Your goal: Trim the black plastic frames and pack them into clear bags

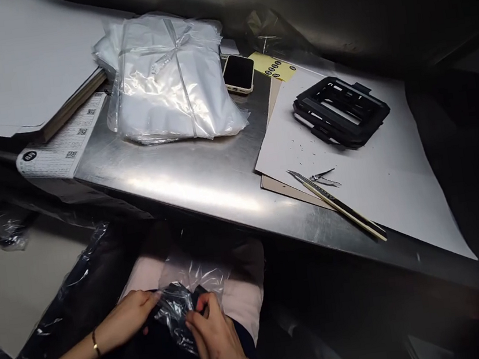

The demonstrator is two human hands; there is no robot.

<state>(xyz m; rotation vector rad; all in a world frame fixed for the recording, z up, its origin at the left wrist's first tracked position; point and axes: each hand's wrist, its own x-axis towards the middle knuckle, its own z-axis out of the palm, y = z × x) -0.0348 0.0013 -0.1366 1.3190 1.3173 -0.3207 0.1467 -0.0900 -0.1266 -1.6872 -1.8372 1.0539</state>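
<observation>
Over my lap, a clear plastic bag (180, 315) with something dark inside is between my hands. My left hand (128, 318) is closed on the bag's left edge. My right hand (214, 328) pinches the plastic at the right, thumb against fingers. What the dark item in the bag is, I cannot make out. On the white sheet (397, 183) on the metal table lies a black plastic frame (340, 112) with slots. A craft knife (339, 205) and small metal nippers (325, 178) lie nearer the table edge, with dark shavings around.
A tied stack of clear plastic bags (170, 83) sits on the metal table (170, 182). Beside it are a phone (239, 73) and a yellow sticker sheet (271, 66). A pile of large white sheets (19, 61) and printed labels (65, 145) lie at left. A big plastic-lined container (63, 306) stands below.
</observation>
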